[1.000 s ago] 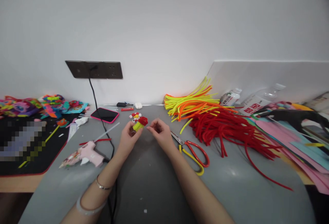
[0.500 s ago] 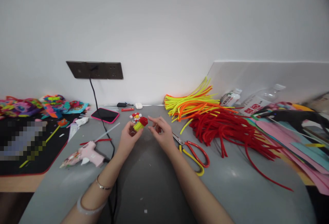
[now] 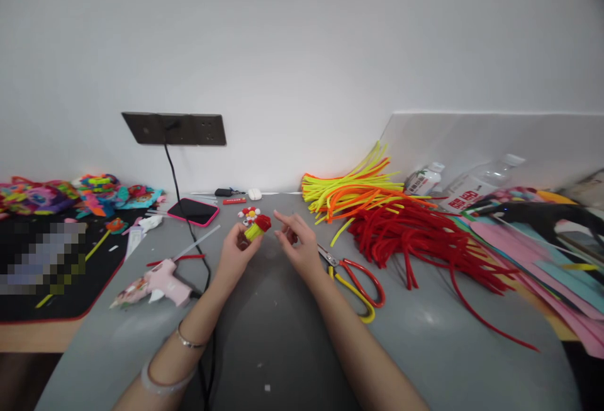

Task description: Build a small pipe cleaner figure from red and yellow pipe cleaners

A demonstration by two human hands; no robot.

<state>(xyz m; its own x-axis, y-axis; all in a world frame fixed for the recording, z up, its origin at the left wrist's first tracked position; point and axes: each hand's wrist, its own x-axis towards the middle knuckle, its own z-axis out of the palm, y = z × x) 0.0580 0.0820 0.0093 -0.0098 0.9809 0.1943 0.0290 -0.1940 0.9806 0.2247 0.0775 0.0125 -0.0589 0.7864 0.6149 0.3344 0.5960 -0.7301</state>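
My left hand [image 3: 234, 248] pinches a small craft piece [image 3: 257, 227] made of yellow and red pipe cleaner, held above the grey table [image 3: 283, 335]. My right hand [image 3: 298, 242] hovers just right of it with fingers spread, holding nothing. A small red, white and yellow flower [image 3: 248, 213] lies on the table just behind the piece.
Red-handled scissors [image 3: 355, 279] lie right of my right hand. Piles of red [image 3: 415, 235] and yellow-orange pipe cleaners [image 3: 352, 191] fill the right. A pink glue gun [image 3: 160, 282] with a black cord, a phone [image 3: 192, 211], bottles [image 3: 472, 191] and coloured sheets [image 3: 533, 253] surround.
My right hand has let go of the piece's tip, drawn slightly back to the right and spread its fingers. My left hand keeps holding the piece in place.
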